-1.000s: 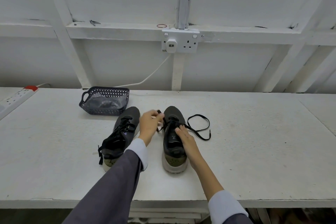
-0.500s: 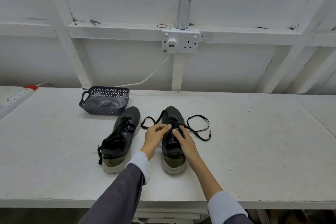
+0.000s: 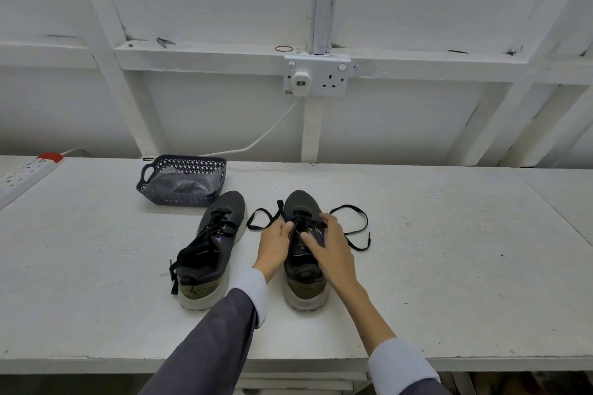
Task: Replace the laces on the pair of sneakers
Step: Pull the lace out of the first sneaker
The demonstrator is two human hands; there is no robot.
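Black sneaker point(image 3: 305, 269), purple side logo, lettering unreadable, on white worktop point(image 3: 449, 266); left hand point(image 3: 276, 242) grip pinches its loosened lace point(image 3: 366, 221), right hand point(image 3: 332, 245) grip clasps the upper.

Bright, even light washes the white workbench point(image 3: 449, 250), leaving only faint, soft shadows under the sneakers point(image 3: 213, 247). The wide-angle lens bends the wall beams point(image 3: 106, 26) near the edges; fine detail looks slightly soft.
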